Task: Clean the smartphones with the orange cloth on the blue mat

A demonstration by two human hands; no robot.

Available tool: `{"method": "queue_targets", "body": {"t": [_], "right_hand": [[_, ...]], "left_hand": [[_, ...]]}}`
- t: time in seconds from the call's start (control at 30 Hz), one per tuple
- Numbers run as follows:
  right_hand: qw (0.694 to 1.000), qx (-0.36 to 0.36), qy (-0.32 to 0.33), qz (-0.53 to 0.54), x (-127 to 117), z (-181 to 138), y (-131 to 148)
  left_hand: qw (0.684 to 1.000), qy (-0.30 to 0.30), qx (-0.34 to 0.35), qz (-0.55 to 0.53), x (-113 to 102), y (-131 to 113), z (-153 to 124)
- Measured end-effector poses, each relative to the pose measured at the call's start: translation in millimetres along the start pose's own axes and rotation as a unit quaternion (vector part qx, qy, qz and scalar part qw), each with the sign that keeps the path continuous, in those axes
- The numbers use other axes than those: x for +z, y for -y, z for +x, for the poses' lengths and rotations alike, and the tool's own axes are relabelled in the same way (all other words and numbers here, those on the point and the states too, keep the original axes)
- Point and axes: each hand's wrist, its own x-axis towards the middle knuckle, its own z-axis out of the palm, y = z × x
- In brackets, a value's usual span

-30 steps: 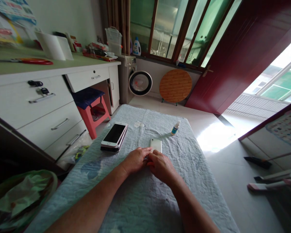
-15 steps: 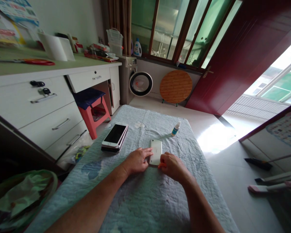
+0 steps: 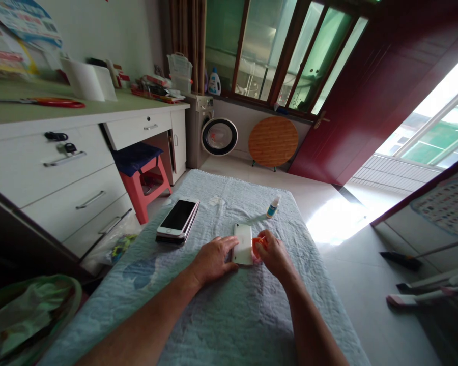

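Note:
A white smartphone lies back side up on the quilted blue-green cover. My left hand holds it in place from the left, fingertips over its left edge and thumb by its lower corner. My right hand pinches a crumpled orange cloth against the phone's right edge. To the left, a stack of phones has a white one with a dark screen on top. A small spray bottle with a blue label stands beyond my right hand.
A white desk with drawers runs along the left, with a red stool beside it. Ahead are a washing machine with its round door open and a folded round table. A bin sits low on the left.
My right hand has moved up along the phone's right edge, and more of the orange cloth shows. The left hand stays at the phone's left edge. The view has shifted slightly.

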Motion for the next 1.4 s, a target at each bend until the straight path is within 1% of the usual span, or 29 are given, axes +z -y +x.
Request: {"method": "queue_targets", "body": {"t": [0.13, 0.3, 0.43, 0.53, 0.67, 0.77, 0.87, 0.93, 0.97, 1.1, 1.17, 1.23, 1.3, 1.37, 1.4], "right_hand": [[1.0, 0.012, -0.019, 0.01, 4.7, 2.1, -3.2], [1.0, 0.016, -0.006, -0.015, 5.2, 3.5, -1.2], [1.0, 0.02, 0.007, -0.01, 4.4, 3.7, 0.9], [1.0, 0.014, -0.012, -0.014, 4.9, 4.0, -1.7], [0.997, 0.028, -0.038, -0.067, 6.7, 4.1, -7.7], [0.991, 0.014, -0.026, -0.128, 7.1, 4.0, -8.6], [0.989, 0.018, -0.003, -0.148, 6.3, 3.5, -5.9], [0.988, 0.028, 0.003, -0.15, 5.4, 2.9, -3.8], [0.987, 0.037, -0.006, -0.156, 4.9, 2.6, -3.2], [0.977, 0.081, -0.069, -0.184, 3.1, 2.4, -4.1], [0.977, 0.083, -0.085, -0.179, 2.6, 2.6, -4.7], [0.978, 0.057, -0.111, -0.164, 2.3, 2.0, -2.9], [0.982, 0.006, -0.129, -0.141, 2.2, -0.1, 2.5], [0.988, -0.034, -0.102, -0.115, 3.2, -3.8, 11.3], [0.991, -0.035, -0.071, -0.107, 4.3, -6.0, 16.3]], "left_hand": [[0.999, -0.032, -0.01, 0.002, 0.7, -1.2, -1.3], [0.997, -0.059, -0.028, 0.048, -1.2, -3.3, -1.5], [0.995, -0.077, -0.045, 0.038, -1.4, -4.4, 0.1], [0.994, -0.091, -0.048, 0.033, 0.1, -3.7, 0.7], [0.994, -0.098, -0.033, 0.036, 1.3, -3.9, -0.2], [0.993, -0.104, -0.032, 0.05, 1.2, -4.8, -0.5], [0.992, -0.11, -0.038, 0.044, 1.7, -4.9, -0.1], [0.993, -0.11, -0.051, 0.012, 2.5, -4.6, 0.3], [0.992, -0.109, -0.059, -0.012, 2.8, -4.4, 0.5], [0.98, -0.112, -0.097, -0.129, 2.7, -3.0, 1.9], [0.967, -0.114, -0.121, -0.194, 2.2, -1.4, 3.2], [0.949, -0.111, -0.141, -0.26, 2.1, 0.8, 4.9], [0.927, -0.107, -0.156, -0.324, 2.7, 3.2, 6.4], [0.901, -0.098, -0.171, -0.386, 3.4, 5.0, 7.5], [0.888, -0.092, -0.18, -0.413, 3.6, 5.5, 7.9]]}}
